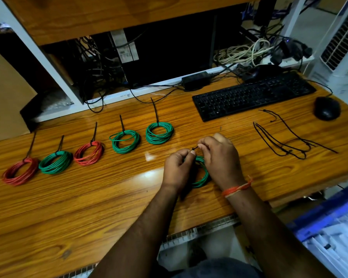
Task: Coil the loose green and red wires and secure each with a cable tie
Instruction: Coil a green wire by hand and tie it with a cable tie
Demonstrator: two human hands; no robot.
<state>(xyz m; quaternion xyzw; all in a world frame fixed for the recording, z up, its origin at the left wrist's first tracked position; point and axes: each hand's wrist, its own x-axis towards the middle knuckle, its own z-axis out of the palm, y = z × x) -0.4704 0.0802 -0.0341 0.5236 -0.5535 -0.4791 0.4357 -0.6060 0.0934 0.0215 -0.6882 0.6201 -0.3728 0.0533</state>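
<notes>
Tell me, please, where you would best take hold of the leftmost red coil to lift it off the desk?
Probably pinch the leftmost red coil at its far rim, where the black cable tie cinches the loops. Come from above: the coil lies flat on the desk, and the tie's tail points away from you, out of the way.

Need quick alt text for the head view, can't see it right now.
Both hands, left hand and right hand, pinch a black cable tie over a green coil on the wooden desk. Five tied coils lie left; spare ties right.

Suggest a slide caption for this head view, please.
Both hands fasten a cable tie on a green coil.
</notes>
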